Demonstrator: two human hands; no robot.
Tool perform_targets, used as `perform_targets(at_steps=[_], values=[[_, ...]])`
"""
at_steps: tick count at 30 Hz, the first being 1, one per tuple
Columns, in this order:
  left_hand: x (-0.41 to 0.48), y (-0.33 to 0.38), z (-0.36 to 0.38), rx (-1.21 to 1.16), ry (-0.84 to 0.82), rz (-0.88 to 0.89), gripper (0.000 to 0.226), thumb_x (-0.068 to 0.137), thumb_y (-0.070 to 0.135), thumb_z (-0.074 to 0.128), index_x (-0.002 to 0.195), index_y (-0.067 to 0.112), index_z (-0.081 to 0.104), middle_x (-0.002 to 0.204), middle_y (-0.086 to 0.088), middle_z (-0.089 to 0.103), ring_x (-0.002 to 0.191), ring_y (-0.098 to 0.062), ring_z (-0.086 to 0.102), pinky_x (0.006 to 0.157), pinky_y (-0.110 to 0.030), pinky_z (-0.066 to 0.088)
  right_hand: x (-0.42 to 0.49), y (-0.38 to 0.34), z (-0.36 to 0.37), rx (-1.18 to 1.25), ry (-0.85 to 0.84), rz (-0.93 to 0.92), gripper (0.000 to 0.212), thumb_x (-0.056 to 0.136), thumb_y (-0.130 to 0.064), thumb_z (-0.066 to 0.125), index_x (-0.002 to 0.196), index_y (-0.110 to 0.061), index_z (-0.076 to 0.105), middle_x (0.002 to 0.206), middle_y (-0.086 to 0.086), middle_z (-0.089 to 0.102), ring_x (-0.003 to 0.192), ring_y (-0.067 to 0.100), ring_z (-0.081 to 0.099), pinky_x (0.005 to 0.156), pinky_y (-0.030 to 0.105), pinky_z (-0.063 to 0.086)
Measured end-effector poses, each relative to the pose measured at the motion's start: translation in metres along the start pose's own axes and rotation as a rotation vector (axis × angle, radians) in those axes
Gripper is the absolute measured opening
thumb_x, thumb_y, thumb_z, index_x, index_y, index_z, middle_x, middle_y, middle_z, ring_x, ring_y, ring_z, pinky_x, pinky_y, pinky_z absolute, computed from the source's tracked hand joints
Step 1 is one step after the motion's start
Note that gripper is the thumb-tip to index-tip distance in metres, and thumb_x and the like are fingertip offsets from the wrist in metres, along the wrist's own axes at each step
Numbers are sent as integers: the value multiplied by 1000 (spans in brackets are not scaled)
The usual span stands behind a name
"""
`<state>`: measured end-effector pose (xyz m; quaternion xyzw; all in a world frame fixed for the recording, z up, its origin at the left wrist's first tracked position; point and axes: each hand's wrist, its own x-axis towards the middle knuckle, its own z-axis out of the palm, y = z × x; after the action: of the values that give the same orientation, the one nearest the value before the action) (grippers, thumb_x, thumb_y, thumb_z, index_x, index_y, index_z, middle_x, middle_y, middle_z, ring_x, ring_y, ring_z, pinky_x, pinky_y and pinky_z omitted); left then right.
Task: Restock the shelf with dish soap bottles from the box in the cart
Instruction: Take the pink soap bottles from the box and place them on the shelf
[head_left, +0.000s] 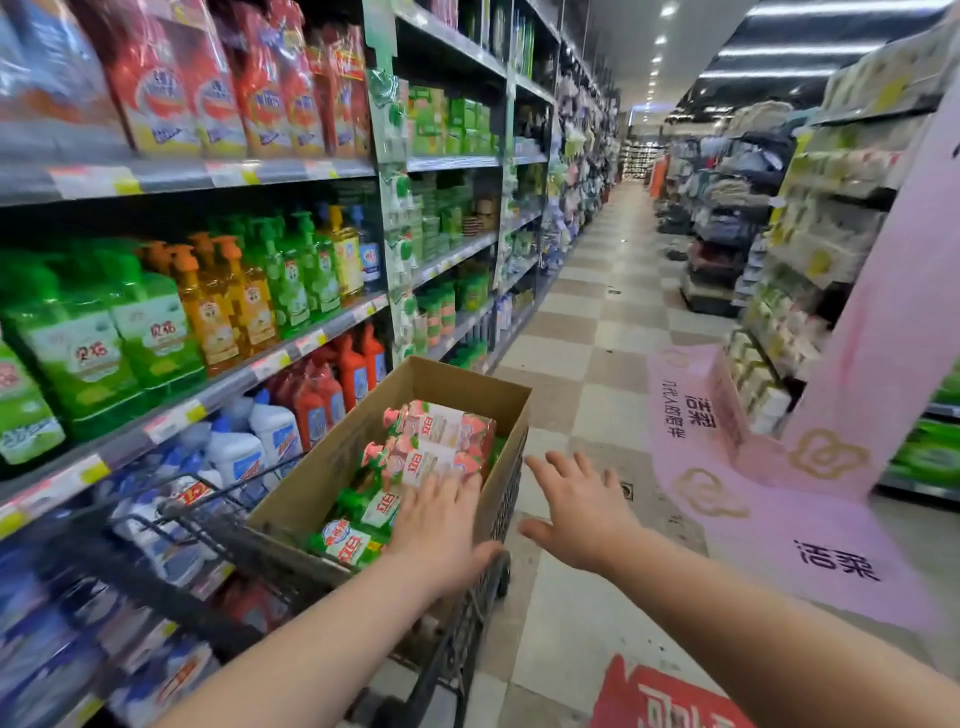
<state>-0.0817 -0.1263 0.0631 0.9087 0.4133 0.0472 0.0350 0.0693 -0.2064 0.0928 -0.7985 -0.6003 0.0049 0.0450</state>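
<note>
In the head view, the left hand is reaching into the cardboard box in the cart. Its fingers are spreading flat over the dish soap bottles and gripping nothing. The right hand is hovering just beside the box over the floor, relaxed and empty. By the look of it, the step in hand is the first pick, with no bottle lifted yet. The bottles are lying on their sides in the box, their long axes running across it and their caps pointing toward the shelf on the left. The next move is calling for fingers curling round one bottle, then turning it upright to stand among the pump bottles there
</note>
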Motion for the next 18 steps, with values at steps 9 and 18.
perform_targets(at_steps=[9,18], values=[[108,37,22,-40,-24,-236,83,84,62,49,148,22,14,156,-3,18,145,-27,12,118,-48,14,117,89,-5,-17,-66,-197,78,85,-55,52,148,-29,14,155,2,22,143,29,13,114,57,14],[151,3,42,-58,-59,-451,85,84,61,49,149,21,12,156,-3,18,144,-27,13,117,-47,16,208,86,24,-18,-220,-390,75,90,-53,46,150,-28,9,160,1,10,147,31,4,116,59,9]])
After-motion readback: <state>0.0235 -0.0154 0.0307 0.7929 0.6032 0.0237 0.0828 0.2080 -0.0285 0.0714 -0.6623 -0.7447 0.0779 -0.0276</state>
